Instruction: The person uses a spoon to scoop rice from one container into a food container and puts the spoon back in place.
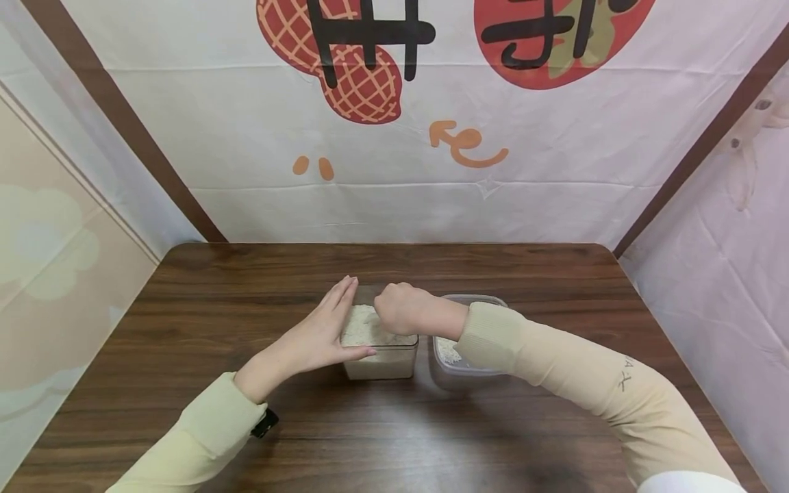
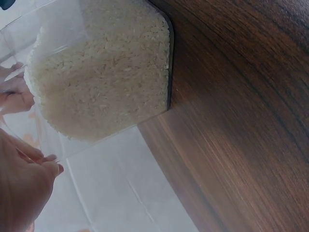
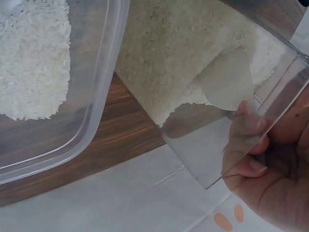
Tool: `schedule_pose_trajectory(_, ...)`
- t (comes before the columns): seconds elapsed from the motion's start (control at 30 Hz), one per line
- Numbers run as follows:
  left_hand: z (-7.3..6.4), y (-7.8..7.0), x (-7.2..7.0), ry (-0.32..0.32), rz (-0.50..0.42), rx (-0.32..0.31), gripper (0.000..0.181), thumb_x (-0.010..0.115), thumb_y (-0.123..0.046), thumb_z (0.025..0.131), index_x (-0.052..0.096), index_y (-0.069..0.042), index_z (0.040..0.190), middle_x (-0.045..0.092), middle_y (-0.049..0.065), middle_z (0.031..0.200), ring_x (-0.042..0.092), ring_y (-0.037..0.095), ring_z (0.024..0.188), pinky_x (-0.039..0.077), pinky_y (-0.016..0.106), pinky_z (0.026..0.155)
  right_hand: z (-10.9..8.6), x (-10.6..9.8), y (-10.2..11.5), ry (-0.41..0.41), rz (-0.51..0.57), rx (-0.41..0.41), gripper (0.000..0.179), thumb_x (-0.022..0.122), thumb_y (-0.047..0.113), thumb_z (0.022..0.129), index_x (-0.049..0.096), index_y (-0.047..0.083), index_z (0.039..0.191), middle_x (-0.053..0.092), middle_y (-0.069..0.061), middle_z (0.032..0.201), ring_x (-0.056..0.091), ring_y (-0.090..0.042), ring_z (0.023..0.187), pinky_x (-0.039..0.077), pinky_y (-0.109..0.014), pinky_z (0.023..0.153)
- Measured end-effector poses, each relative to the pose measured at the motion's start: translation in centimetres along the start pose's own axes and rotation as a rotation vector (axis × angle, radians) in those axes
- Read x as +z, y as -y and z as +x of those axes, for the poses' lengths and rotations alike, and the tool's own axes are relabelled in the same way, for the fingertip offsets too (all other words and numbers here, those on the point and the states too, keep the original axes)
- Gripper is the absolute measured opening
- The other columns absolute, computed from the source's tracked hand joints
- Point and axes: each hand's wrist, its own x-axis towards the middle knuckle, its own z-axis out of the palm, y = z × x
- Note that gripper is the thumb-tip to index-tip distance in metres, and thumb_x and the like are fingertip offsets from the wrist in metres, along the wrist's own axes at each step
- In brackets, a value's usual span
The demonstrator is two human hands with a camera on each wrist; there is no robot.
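A clear, straight-sided rice container [image 1: 381, 364] stands mid-table, filled high with rice [image 1: 357, 330]. My left hand [image 1: 316, 340] grips its left side, thumb along the near rim and fingers at the far one. Inside the container's opening, my right hand [image 1: 402, 309] holds a pale translucent scoop [image 3: 227, 81] in curled fingers, its rounded end against the rice. Most of the handle is hidden by the hand. Under my right wrist stands a second clear tub [image 1: 436, 373] with rounded corners, holding a shallow layer of white rice [image 3: 34, 63].
Both containers rest on a dark wood-grain table [image 1: 296, 445], a narrow gap between them. Behind the table hangs a white printed cloth [image 1: 370, 212], with more cloth at either side. A small black item [image 1: 265, 423] shows at my left cuff.
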Motion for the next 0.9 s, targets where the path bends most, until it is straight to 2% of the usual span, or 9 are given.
schedule_pose_trajectory(0.07, 0.2, 0.0, 0.2, -0.006, -0.001, 0.008, 0.112, 0.06, -0.064, 0.073, 0.01, 0.007, 0.143, 0.009, 0.02, 0.15, 0.01, 0.031, 0.137, 0.025, 0.047, 0.105, -0.1, 0.2, -0.2, 0.0, 0.002, 0.008, 0.023, 0.044, 0.01, 0.092, 0.067, 0.007, 0.088, 0.061, -0.004, 0.077, 0.06, -0.016, 0.077, 0.05, -0.031, 0.076)
schedule_pose_trajectory(0.3, 0.1, 0.1, -0.1, 0.002, 0.001, -0.004, 0.111, 0.062, -0.062, 0.073, 0.01, 0.007, 0.143, 0.008, 0.019, 0.15, 0.008, 0.03, 0.138, 0.023, 0.045, 0.107, 0.0, 0.1, -0.4, -0.009, 0.072, -0.011, 0.021, 0.045, 0.007, 0.091, 0.063, 0.007, 0.08, 0.053, -0.001, 0.065, 0.052, -0.014, 0.063, 0.049, -0.028, 0.064)
schedule_pose_trajectory(0.47, 0.0, 0.1, 0.0, 0.012, -0.004, 0.001, 0.111, 0.061, -0.063, 0.074, 0.008, 0.006, 0.143, 0.007, 0.019, 0.15, 0.007, 0.03, 0.138, 0.023, 0.046, 0.106, -0.2, 0.1, -0.9, -0.025, 0.074, -0.065, 0.02, 0.046, 0.005, 0.089, 0.063, 0.006, 0.079, 0.06, -0.004, 0.072, 0.056, -0.016, 0.069, 0.05, -0.03, 0.066)
schedule_pose_trajectory(0.6, 0.1, 0.1, 0.1, 0.013, -0.004, 0.001, 0.111, 0.061, -0.063, 0.074, 0.009, 0.006, 0.143, 0.007, 0.019, 0.15, 0.007, 0.029, 0.138, 0.022, 0.045, 0.107, -0.4, -0.1, -1.3, -0.014, 0.076, -0.118, 0.023, 0.044, 0.003, 0.09, 0.062, 0.006, 0.078, 0.054, -0.002, 0.067, 0.048, -0.013, 0.061, 0.048, -0.028, 0.063)
schedule_pose_trajectory(0.73, 0.1, 0.1, 0.1, 0.011, 0.003, -0.002, 0.11, 0.062, -0.061, 0.074, 0.009, 0.007, 0.143, 0.007, 0.019, 0.15, 0.007, 0.029, 0.138, 0.022, 0.044, 0.107, -0.7, -0.5, -1.6, 0.003, 0.097, -0.167, 0.025, 0.04, 0.003, 0.093, 0.064, 0.004, 0.084, 0.049, 0.001, 0.065, 0.041, -0.011, 0.058, 0.044, -0.025, 0.06)
schedule_pose_trajectory(0.9, 0.1, 0.1, 0.1, 0.003, 0.016, 0.0, 0.11, 0.062, -0.061, 0.074, 0.009, 0.006, 0.143, 0.008, 0.019, 0.15, 0.009, 0.028, 0.138, 0.023, 0.043, 0.107, -0.9, -1.1, -2.0, 0.044, 0.251, -0.141, 0.026, 0.041, 0.006, 0.093, 0.067, 0.002, 0.093, 0.053, 0.001, 0.069, 0.042, -0.009, 0.058, 0.043, -0.023, 0.062)
